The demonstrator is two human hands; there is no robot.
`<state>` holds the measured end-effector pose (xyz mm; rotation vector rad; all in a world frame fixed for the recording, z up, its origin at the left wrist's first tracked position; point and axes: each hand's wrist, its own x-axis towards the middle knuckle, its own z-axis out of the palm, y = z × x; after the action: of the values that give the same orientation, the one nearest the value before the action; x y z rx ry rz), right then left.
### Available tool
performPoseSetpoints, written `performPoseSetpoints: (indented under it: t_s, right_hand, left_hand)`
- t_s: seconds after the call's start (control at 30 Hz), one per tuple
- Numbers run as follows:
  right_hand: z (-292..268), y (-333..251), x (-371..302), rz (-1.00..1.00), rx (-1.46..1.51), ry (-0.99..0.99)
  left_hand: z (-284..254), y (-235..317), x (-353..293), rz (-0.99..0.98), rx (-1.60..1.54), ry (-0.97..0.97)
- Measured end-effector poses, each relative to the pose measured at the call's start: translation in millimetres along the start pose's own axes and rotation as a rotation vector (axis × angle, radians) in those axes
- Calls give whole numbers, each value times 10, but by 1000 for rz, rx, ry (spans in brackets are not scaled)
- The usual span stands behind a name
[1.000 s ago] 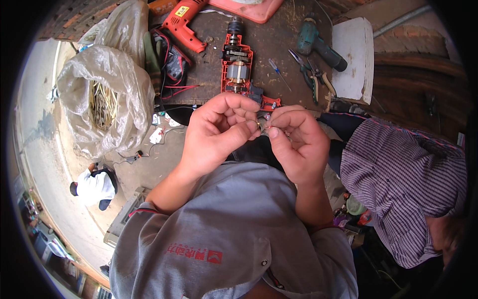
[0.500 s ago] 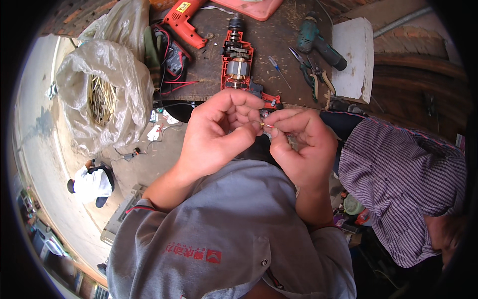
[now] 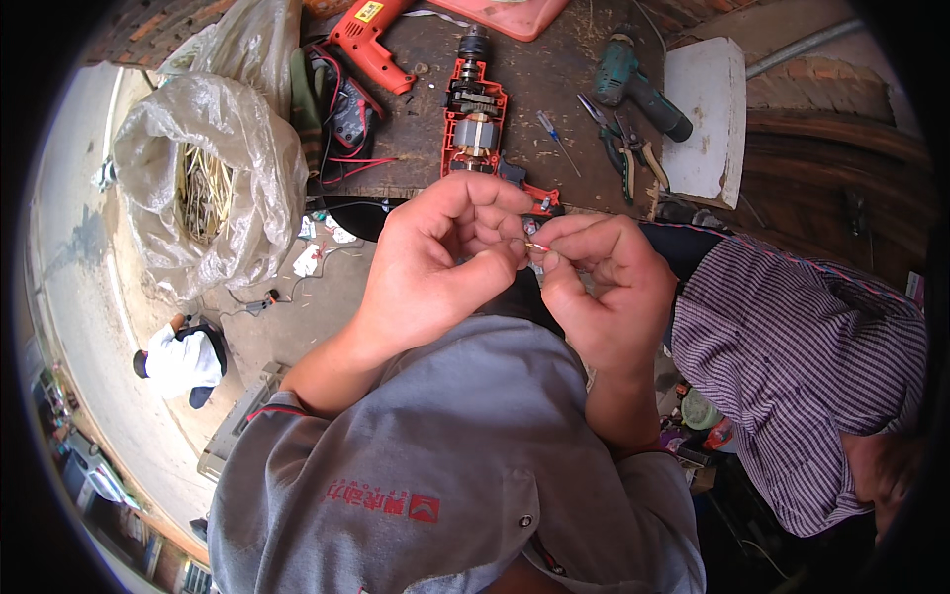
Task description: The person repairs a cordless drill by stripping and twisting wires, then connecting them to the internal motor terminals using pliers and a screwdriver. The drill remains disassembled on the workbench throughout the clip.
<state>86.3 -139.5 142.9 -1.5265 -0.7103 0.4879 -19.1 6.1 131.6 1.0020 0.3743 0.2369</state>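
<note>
Gripping a thin wire (image 3: 537,247) in pinched left hand (image 3: 426,259) and right hand (image 3: 616,295), near a red drill (image 3: 476,134) already opened but not yet covered on the counter (image 3: 542,71).

The tiny held piece (image 3: 535,247) is yellow and red. The open drill (image 3: 475,134) has a red shell. Brown table (image 3: 416,129). Purple-and-white checked shirt (image 3: 792,366).

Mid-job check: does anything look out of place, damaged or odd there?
An opened red drill lies on the scuffed workbench, its gears and motor bare. White scraps litter the ground left of the hands, looking like dropped rubbish. The thin piece between the left hand and right hand is too small to check for damage.
</note>
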Motion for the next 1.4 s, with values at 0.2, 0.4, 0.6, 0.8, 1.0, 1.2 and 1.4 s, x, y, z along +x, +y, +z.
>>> performPoseSetpoints:
  t_s: [0.2,0.4,0.6,0.8,1.0,1.2,1.4]
  right_hand:
    - [-5,1,-5,-9,-17,7]
    - [-2,-6,-17,7,5,21]
    - [30,-27,-8,30,47,29]
    - [27,-11,-7,-13,7,23]
    - [21,23,-15,-35,-22,22]
    - [10,25,-19,-29,-39,30]
    - [-14,25,-22,-23,-47,25]
  left_hand:
    - [12,22,4,-10,5,-10]
    - [23,12,4,-1,-11,-18]
    - [17,26,-7,-14,-6,-9]
    - [11,15,-3,-18,-4,-10]
    - [-3,12,6,-22,-4,-4]
    - [-1,8,10,-30,1,-9]
    - [27,-10,18,-18,-8,-10]
